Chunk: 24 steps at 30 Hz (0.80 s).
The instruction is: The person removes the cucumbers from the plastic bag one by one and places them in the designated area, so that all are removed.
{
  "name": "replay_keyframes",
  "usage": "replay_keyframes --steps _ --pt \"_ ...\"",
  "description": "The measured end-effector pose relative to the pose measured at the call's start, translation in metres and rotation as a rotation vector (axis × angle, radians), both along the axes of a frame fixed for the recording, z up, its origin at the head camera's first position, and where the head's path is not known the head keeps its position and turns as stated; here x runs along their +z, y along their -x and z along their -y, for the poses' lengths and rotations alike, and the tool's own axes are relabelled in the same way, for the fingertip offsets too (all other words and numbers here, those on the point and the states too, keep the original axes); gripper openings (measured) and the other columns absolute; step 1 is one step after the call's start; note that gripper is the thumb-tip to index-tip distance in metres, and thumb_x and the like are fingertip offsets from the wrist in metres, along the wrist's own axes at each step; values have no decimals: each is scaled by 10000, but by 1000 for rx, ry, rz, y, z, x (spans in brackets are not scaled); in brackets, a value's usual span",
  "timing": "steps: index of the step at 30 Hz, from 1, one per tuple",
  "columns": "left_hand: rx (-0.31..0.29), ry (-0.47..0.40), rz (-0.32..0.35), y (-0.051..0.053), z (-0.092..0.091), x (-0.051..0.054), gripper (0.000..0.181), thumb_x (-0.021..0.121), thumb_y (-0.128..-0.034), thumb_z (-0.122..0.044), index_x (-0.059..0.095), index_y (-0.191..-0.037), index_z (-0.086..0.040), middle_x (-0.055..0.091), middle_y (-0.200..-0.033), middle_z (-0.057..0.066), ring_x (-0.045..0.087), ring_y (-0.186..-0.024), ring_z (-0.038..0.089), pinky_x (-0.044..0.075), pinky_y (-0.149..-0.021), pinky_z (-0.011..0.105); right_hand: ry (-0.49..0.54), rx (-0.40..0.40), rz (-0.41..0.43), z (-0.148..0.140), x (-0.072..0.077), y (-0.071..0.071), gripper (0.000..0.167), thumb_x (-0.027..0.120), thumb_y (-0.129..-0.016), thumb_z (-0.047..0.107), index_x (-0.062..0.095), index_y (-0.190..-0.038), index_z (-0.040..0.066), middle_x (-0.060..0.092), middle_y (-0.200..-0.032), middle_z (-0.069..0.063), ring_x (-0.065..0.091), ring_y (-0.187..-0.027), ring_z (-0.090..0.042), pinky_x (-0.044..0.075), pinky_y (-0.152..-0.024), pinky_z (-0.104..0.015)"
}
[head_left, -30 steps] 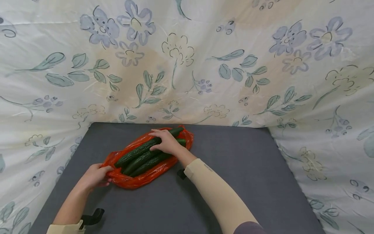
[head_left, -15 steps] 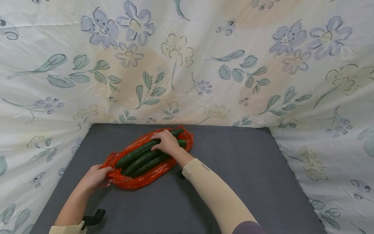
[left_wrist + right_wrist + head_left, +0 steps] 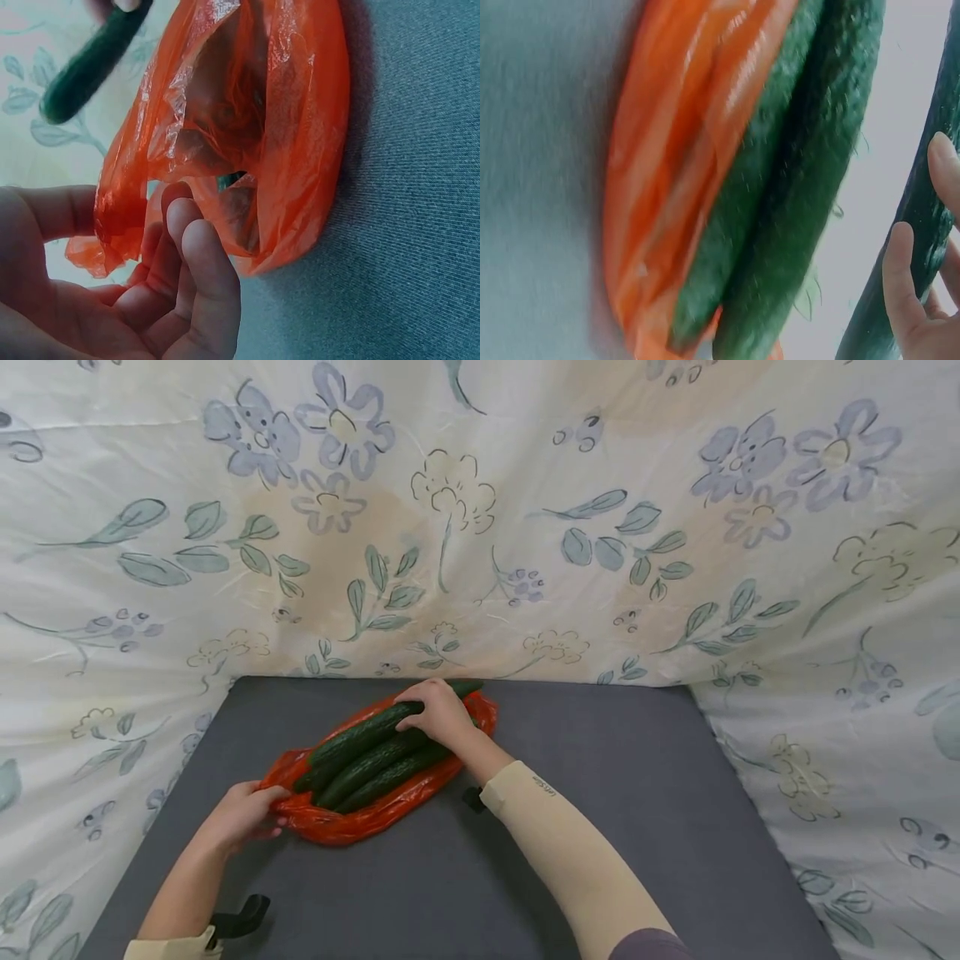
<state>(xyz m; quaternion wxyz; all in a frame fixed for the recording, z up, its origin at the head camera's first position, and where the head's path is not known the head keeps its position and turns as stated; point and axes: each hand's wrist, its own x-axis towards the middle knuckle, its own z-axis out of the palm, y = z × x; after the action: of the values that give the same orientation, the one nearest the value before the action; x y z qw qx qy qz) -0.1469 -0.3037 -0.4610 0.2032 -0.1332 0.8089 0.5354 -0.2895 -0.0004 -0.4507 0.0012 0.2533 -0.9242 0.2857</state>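
An orange-red plastic bag (image 3: 337,833) lies at the table's far left with several long, dark green cucumbers (image 3: 367,768) in its open top. My left hand (image 3: 240,817) pinches the bag's near-left edge between thumb and fingers, as the left wrist view of the hand (image 3: 165,292) shows too. My right hand (image 3: 438,714) grips one cucumber (image 3: 356,735) from above near its middle. That cucumber (image 3: 915,202) is raised just over the others, with a gap showing in the right wrist view. Its end (image 3: 75,90) also appears beside the bag in the left wrist view.
A dark grey cloth-covered table (image 3: 600,777) extends to the right of and in front of the bag. Floral fabric (image 3: 495,527) hangs behind the table and along both its sides. Black straps (image 3: 243,918) sit at my wrists.
My right hand has closed on the top cucumber and lifted it slightly up and to the right, off the others. My left hand stays on the bag.
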Motion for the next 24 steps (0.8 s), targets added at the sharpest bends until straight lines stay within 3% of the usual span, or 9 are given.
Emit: replay_keyframes --steps 7,17,24 --pt "-14 -17 -3 -2 3 -6 458 433 -1063 -200 401 -1334 167 639 -827 27 638 -717 158 596 -659 294 24 -3 -23 -17 13 -3 468 812 -824 354 718 -1270 246 660 -1342 15 510 -1345 -230 406 -1143 -435" --pt "-1 -39 -17 -4 5 -6 473 453 -1059 -203 412 -1363 156 656 -837 11 647 -733 148 596 -672 297 75 -55 -37 -41 21 -6 474 827 -806 334 723 -1260 245 670 -1333 7 492 -1351 -259 475 -1071 -449" --pt "4 -39 -17 -4 9 -7 472 436 -1066 -202 395 -1363 163 644 -829 10 637 -715 131 598 -670 288 119 -108 -86 -63 19 -6 482 843 -791 307 728 -1255 244 681 -1316 0 534 -1295 -266 486 -1056 -446"
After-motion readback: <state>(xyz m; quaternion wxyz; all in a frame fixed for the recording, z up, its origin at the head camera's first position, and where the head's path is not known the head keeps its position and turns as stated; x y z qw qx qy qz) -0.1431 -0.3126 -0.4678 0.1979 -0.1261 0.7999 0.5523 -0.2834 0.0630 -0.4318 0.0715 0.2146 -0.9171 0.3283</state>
